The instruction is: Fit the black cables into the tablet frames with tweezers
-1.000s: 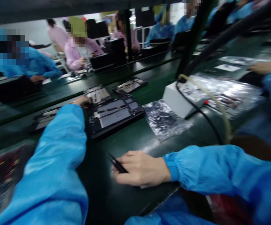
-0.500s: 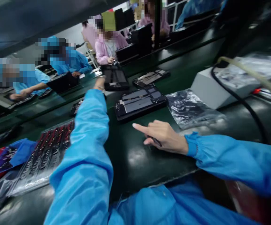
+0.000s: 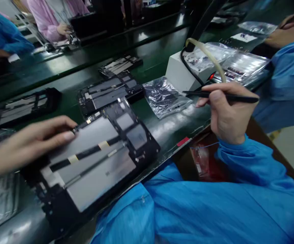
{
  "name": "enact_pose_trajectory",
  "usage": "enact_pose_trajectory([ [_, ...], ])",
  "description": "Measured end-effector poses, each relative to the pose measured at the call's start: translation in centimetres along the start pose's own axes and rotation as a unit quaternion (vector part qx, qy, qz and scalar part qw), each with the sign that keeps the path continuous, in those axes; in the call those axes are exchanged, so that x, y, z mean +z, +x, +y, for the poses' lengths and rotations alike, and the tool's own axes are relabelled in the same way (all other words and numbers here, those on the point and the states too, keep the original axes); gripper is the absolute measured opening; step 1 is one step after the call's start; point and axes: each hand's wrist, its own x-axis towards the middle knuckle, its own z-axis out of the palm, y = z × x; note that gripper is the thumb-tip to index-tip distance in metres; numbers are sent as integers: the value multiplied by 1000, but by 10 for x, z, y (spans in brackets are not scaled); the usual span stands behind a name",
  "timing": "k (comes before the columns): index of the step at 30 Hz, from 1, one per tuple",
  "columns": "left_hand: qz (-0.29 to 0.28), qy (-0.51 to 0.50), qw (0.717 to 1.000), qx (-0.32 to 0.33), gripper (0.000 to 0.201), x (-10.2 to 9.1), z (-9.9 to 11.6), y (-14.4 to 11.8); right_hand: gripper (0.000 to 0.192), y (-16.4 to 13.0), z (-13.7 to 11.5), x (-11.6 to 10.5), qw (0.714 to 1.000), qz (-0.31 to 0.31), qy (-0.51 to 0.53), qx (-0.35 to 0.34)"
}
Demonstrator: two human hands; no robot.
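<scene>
An opened tablet (image 3: 103,162), its grey battery packs and taped ribbon cables exposed, lies tilted at the bench's front edge. My left hand (image 3: 47,134), partly blurred, grips the tablet's far left edge, thumb on top; the fingers beneath are hidden. To the right, raised in front of the bench edge, my right hand (image 3: 228,108) is closed around slim black tweezers (image 3: 243,98), their tip pointing left. Just behind the nearest tablet sits another opened tablet (image 3: 111,91), partly covered by it.
More opened tablets lie on the green bench, one at left (image 3: 24,105) and one farther back (image 3: 121,66). A plastic bag (image 3: 164,96) of small parts rests beside a white box (image 3: 179,73) with a yellowish hose (image 3: 208,54). A co-worker's sleeve (image 3: 291,78) is close at right.
My left hand has come back from the far side with a tablet, now at the front edge. My right hand has risen and moved right with the tweezers. The view has turned right.
</scene>
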Motion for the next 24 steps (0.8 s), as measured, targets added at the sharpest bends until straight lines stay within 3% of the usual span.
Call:
enact_pose_trajectory([
  [3,-97,-43,994,1,62,41,-3,-3,18,-8,11,-19,996,-67,-7,60],
  [6,-137,-16,990,9,59,60,-9,3,13,-14,20,-25,989,-100,-75,75],
  [12,-57,78,993,75,52,69,-1,8,14,-10,48,-16,982,-129,-106,86],
  [17,-58,101,983,145,60,81,21,19,25,-6,63,-5,982,-136,-73,110],
  [24,-48,116,970,210,59,83,34,40,25,-4,59,-5,976,-165,-65,123],
])
